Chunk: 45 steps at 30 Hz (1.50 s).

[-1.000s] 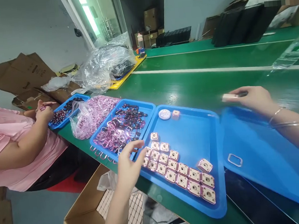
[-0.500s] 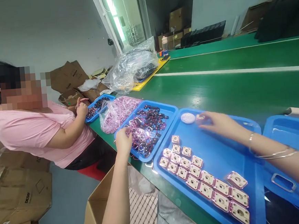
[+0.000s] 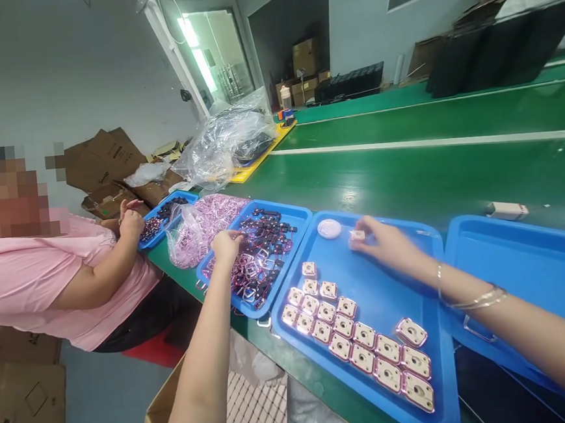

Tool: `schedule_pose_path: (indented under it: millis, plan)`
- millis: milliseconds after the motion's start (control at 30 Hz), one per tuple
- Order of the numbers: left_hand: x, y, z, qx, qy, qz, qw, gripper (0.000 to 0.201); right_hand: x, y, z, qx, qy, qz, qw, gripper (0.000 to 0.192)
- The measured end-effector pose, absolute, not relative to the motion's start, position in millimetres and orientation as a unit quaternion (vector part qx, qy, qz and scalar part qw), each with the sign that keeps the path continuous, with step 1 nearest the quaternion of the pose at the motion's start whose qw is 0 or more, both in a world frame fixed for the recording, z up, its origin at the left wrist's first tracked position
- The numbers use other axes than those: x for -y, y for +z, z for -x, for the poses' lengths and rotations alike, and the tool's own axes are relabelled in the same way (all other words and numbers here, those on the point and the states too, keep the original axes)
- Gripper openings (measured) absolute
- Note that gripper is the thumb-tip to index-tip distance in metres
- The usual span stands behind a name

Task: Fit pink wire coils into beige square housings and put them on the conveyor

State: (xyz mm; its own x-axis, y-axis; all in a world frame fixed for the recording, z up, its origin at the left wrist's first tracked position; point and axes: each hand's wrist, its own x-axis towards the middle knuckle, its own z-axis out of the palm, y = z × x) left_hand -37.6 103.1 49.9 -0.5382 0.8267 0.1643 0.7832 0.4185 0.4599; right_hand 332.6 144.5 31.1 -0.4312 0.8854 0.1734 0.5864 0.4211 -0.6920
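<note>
My right hand (image 3: 385, 242) reaches to the far end of the middle blue tray (image 3: 382, 295) and pinches a small square white-and-pink part (image 3: 357, 235), next to a round white lid (image 3: 329, 228). Rows of the same square parts (image 3: 356, 342) lie along the tray's near side. My left hand (image 3: 225, 247) rests with curled fingers on the near-left corner of the blue tray of pink rings and black pieces (image 3: 257, 259); what its fingers hold is hidden.
A person in a pink shirt (image 3: 47, 275) works at a small blue tray (image 3: 165, 214) on the left. A bag of pink rings (image 3: 200, 224), another blue tray (image 3: 526, 270) at right, a white stick (image 3: 506, 209) on the green belt, a cardboard box (image 3: 239, 410) below.
My right hand left the white stick on the belt, swung left to the middle tray and closed on a square part. My left hand moved from the square parts to the ring tray.
</note>
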Motion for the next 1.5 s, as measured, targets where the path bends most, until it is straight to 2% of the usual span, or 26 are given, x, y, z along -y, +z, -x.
schedule_pose_path:
  millis: [267, 467, 700, 933, 1000, 1133, 1267, 1333, 1400, 1500]
  plan:
    - [-88.4, 55.5, -11.7, -0.714, 0.416, -0.559, 0.068, 0.023, -85.9, 57.1, -358.0, 0.768, 0.421, 0.392, 0.283, 0.017]
    - [-86.9, 58.4, -37.3, -0.653, 0.515, -0.543, 0.118, 0.022, -55.7, 63.4, -369.9, 0.700, 0.514, 0.394, 0.302, 0.029]
    - [-78.9, 71.3, -68.2, -0.586, 0.593, -0.506, 0.221, 0.022, -47.2, 57.9, -373.3, 0.616, 0.580, 0.405, 0.347, 0.034]
    - [-18.6, 102.6, -148.5, -0.483, 0.641, -0.526, 0.280, 0.019, -35.8, 65.5, -371.6, 0.539, 0.659, 0.363, 0.379, 0.031]
    - [-3.0, 106.3, -166.5, -0.448, 0.644, -0.561, 0.265, 0.023, -32.1, 69.7, -373.5, 0.565, 0.644, 0.349, 0.379, 0.028]
    - [13.4, 108.9, -180.9, -0.406, 0.603, -0.665, 0.169, 0.028, -27.4, 76.0, -377.3, 0.617, 0.602, 0.331, 0.384, 0.025]
    - [14.7, 108.0, -180.1, -0.390, 0.596, -0.699, 0.074, 0.031, -26.5, 76.9, -377.9, 0.562, 0.642, 0.334, 0.399, 0.027]
    - [12.7, 104.3, -181.4, -0.420, 0.638, -0.640, 0.080, 0.028, -26.7, 76.2, -377.1, 0.477, 0.698, 0.338, 0.413, 0.030]
    - [11.4, 98.6, -184.7, -0.462, 0.664, -0.572, 0.133, 0.023, -26.7, 75.5, -375.6, 0.374, 0.763, 0.324, 0.417, 0.029]
    - [14.2, 90.6, -190.3, -0.477, 0.676, -0.537, 0.161, 0.022, -25.7, 75.7, -371.4, 0.230, 0.831, 0.283, 0.420, 0.018]
